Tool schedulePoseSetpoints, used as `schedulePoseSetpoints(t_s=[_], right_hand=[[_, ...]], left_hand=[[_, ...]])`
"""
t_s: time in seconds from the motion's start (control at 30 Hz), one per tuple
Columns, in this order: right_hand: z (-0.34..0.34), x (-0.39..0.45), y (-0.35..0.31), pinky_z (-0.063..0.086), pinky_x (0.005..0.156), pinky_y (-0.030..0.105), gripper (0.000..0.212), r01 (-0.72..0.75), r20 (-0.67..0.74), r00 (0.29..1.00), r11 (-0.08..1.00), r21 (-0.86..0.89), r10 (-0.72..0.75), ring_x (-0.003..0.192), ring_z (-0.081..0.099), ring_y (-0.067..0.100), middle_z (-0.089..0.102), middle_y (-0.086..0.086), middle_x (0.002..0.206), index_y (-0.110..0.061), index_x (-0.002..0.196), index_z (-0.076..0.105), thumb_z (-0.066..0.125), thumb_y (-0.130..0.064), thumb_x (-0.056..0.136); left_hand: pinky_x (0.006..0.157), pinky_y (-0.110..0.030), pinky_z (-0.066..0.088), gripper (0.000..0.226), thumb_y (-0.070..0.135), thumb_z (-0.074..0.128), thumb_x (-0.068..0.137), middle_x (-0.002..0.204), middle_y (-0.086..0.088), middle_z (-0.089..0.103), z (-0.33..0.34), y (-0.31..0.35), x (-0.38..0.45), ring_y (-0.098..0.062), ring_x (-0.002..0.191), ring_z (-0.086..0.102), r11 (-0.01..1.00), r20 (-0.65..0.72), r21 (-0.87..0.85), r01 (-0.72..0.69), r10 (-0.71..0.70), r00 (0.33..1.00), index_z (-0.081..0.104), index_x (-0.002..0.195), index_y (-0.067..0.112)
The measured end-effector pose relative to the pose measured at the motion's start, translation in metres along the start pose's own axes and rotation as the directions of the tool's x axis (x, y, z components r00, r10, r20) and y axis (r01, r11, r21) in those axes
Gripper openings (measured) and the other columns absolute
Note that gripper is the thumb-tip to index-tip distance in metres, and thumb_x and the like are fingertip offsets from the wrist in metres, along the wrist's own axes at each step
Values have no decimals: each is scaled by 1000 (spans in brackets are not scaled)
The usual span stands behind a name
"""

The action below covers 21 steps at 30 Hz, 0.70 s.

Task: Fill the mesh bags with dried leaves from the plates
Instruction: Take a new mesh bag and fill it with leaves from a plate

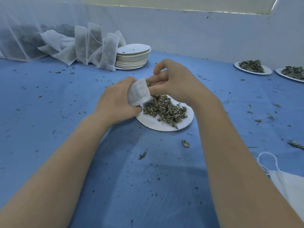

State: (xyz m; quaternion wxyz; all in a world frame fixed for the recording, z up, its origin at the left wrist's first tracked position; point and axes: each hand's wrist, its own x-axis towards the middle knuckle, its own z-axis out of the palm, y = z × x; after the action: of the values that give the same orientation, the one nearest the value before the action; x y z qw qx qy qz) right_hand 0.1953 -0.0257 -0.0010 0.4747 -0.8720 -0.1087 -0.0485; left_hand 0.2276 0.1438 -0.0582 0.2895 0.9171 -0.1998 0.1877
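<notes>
Left hand [115, 102] grips mesh bag [139, 92] mouth-open directly over plate [164, 125], catching spills; right hand [172, 79] pinches dried leaves [164, 109] into it.

Light even, cool, diffuse; brightest along a pale strip at the top edge of the frame. Soft shadow on the blue tabletop [49, 104] beneath and between the forearms — no hard edges. No glare. Wide-angle distortion: wall line bows, forearms swell toward the bottom corners. Centre acceptably sharp, leaf pile on the plate [164, 127] resolved; far left corner hazy behind white mesh [19, 38] — detail lost. Slight softness overall, compression smear on skin.
</notes>
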Motion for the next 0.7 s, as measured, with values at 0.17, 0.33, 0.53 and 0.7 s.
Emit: schedulePoseSetpoints(t_s=[0.17, 0.33, 0.53, 0.7], right_hand=[[-10, -1, 4, 53, 83, 31, 13, -10, -15, 1000, 999, 38, 10, 88, 66, 4, 73, -15, 88, -25, 94, 55, 62, -17, 87], [-22, -7, 9, 49, 78, 29, 39, -84, 7, 996, 996, -41, 85, 96, 62, 8, 60, -10, 111, -39, 109, 60, 70, -20, 77], [-4, -4, 10, 57, 78, 27, 50, -122, 148, 983, 989, 78, 110, 76, 71, 13, 66, 4, 100, -24, 120, 57, 76, -14, 75], [-10, -1, 13, 57, 72, 24, 26, -55, -51, 997, 982, 181, 65, 63, 67, 13, 71, 4, 77, -8, 99, 65, 74, -1, 76]], left_hand=[[67, -30, 37, 51, 24, 71, 62, 89, 8, 52, 1, -3, 3, -20, 80, 48, 999, -59, -27, 30, -32, 998, 51, 110, 22], [59, -24, 39, 42, 35, 61, 56, 77, 13, 52, -1, -2, 3, -7, 70, 47, 983, -110, -161, 83, -102, 989, 49, 96, 31], [58, -18, 37, 39, 29, 68, 60, 76, 17, 51, -2, -1, 2, -6, 68, 45, 980, -117, -187, 71, -94, 989, 46, 92, 36], [68, -30, 39, 48, 19, 70, 63, 85, 9, 51, -3, -2, 2, -21, 82, 49, 998, -86, -44, 38, -41, 995, 52, 108, 21]])
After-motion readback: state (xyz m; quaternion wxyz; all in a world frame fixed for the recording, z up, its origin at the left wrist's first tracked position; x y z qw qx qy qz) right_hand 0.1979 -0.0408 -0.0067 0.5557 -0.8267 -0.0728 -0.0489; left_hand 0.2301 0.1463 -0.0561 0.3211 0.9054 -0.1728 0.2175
